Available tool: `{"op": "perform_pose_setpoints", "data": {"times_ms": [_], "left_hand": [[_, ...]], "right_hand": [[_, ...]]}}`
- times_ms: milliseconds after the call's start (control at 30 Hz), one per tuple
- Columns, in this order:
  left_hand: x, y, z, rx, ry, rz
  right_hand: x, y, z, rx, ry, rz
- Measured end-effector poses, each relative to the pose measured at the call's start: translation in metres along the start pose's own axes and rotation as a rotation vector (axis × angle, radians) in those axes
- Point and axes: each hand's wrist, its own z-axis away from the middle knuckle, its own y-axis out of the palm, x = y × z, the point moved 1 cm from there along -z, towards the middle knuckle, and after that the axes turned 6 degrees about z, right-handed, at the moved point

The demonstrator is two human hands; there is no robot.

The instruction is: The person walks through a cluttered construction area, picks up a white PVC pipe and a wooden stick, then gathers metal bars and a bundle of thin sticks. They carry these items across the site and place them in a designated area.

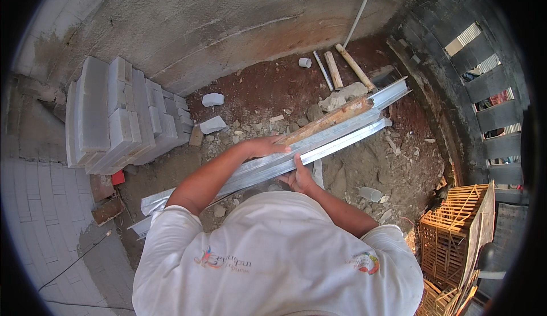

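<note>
Long shiny metal channels [336,135] lie side by side in front of my chest, slanting from lower left to upper right. My left hand [263,147] is closed over the far side of the bundle, its fingertips partly hidden by the metal. Gripping the near channel [350,143], my right hand [299,176] has its thumb on top and its other fingers underneath. Along the far side of the channels runs a rough brown wooden pole [333,121], with its near end close to my left fingers.
Pale blocks [117,114] are stacked at left beside a plastered wall [228,25]. Loose block pieces [213,124], short poles [356,68] and a white pipe piece [370,194] lie on rubbly soil. A slatted bamboo crate [450,230] stands at right, below a dark block wall [456,82] with openings.
</note>
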Motion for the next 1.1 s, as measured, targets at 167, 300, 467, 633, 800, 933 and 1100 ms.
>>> {"op": "perform_pose_setpoints", "data": {"times_ms": [167,300,467,633,800,933,1100], "left_hand": [[-0.049,-0.075,-0.039,0.103,-0.087,-0.013],[-0.058,-0.147,-0.114,0.084,-0.075,-0.103],[-0.055,-0.249,-0.224,0.069,-0.010,-0.047],[-0.057,-0.338,-0.344,0.108,-0.090,-0.081],[-0.021,-0.415,-0.448,0.087,-0.099,-0.060],[0.022,-0.472,-0.516,0.082,-0.092,-0.023],[0.073,-0.526,-0.606,0.130,-0.202,-0.066]], "right_hand": [[0.046,-0.006,-0.081,-0.014,-0.054,-0.037],[0.088,-0.024,-0.173,-0.006,-0.097,-0.097],[0.155,-0.037,-0.299,-0.118,-0.073,-0.102],[0.204,-0.083,-0.421,-0.222,-0.063,-0.228],[0.234,-0.102,-0.530,-0.289,-0.025,-0.253],[0.229,-0.121,-0.627,-0.385,0.045,-0.175],[0.206,-0.166,-0.748,-0.513,0.088,-0.209]]}}
